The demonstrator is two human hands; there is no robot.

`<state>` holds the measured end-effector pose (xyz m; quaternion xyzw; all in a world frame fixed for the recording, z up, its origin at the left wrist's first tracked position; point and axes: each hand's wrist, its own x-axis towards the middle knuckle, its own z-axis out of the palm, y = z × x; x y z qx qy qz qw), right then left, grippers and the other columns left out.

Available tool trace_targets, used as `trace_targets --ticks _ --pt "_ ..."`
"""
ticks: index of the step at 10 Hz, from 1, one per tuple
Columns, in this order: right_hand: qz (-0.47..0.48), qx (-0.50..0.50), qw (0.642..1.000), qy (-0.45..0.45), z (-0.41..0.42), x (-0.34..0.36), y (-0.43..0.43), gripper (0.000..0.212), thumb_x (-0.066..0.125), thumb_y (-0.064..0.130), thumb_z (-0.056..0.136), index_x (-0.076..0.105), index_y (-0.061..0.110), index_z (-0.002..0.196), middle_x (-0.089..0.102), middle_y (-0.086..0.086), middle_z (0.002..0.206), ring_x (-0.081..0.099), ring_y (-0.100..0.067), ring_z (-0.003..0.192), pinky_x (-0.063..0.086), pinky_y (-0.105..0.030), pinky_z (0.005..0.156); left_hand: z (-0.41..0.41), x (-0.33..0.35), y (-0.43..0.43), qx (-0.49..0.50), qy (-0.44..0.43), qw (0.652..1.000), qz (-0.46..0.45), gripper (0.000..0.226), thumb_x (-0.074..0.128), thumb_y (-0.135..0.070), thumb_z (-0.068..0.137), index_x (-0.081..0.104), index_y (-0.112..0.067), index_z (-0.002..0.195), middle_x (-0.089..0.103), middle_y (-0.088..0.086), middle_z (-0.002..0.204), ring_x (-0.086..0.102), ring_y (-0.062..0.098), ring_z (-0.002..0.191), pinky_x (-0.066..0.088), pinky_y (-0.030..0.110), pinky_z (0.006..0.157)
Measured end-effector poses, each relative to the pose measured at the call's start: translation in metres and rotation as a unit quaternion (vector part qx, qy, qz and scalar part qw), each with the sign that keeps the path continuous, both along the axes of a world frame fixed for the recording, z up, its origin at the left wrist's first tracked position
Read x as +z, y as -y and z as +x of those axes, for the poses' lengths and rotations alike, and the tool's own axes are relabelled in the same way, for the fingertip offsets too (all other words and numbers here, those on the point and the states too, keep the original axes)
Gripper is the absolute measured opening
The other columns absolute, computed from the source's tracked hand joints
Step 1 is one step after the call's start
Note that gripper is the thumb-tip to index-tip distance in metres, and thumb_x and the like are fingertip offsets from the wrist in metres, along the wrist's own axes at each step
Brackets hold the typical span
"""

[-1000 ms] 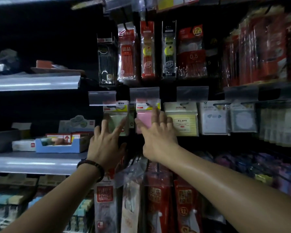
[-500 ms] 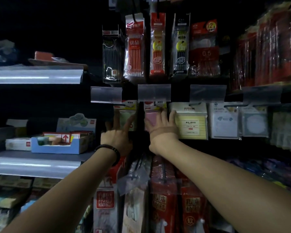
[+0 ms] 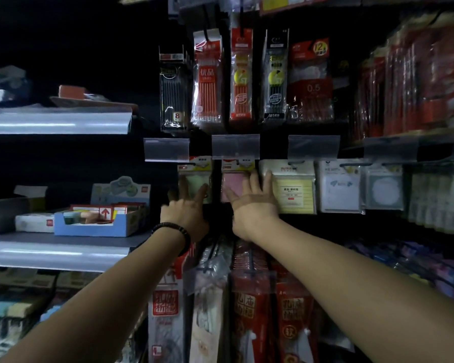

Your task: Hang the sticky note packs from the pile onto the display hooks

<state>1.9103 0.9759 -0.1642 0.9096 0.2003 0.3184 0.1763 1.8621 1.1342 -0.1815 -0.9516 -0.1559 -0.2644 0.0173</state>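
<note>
A dim stationery display fills the frame, with grey shelves (image 3: pixel 58 121) at left and pen packs (image 3: pixel 207 79) hanging at upper centre. At mid-frame the right hand (image 3: pixel 254 208) lies with fingers spread flat on a pink sticky note pack (image 3: pixel 233 183), the left hand (image 3: pixel 186 213) likewise on a green sticky note pack (image 3: pixel 194 179) just left of it; neither curls round anything. Both packs hang under clear label holders (image 3: pixel 235 146). This looks like pressing hung packs back along their hooks; the next move would be fetching another from the pile, which is out of view
</note>
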Motion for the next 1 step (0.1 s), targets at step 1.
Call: trace_targets --ticks 1 --pt "0.051 0.074 0.996 0.013 -0.0148 -0.002 0.0162 0.071 0.049 0.041 0.102 0.024 0.028 0.168 0.017 -0.025 0.173 -0.004 -0.043 0.163 -0.014 -0.074 0.119 -0.0173 0.0073 0.0113 -0.009 0.048 0.999 0.024 0.082 0.065 -0.052 0.094 0.024 -0.034 0.163 0.046 0.017 0.154 0.052 0.045 0.134 0.048 0.055 0.104"
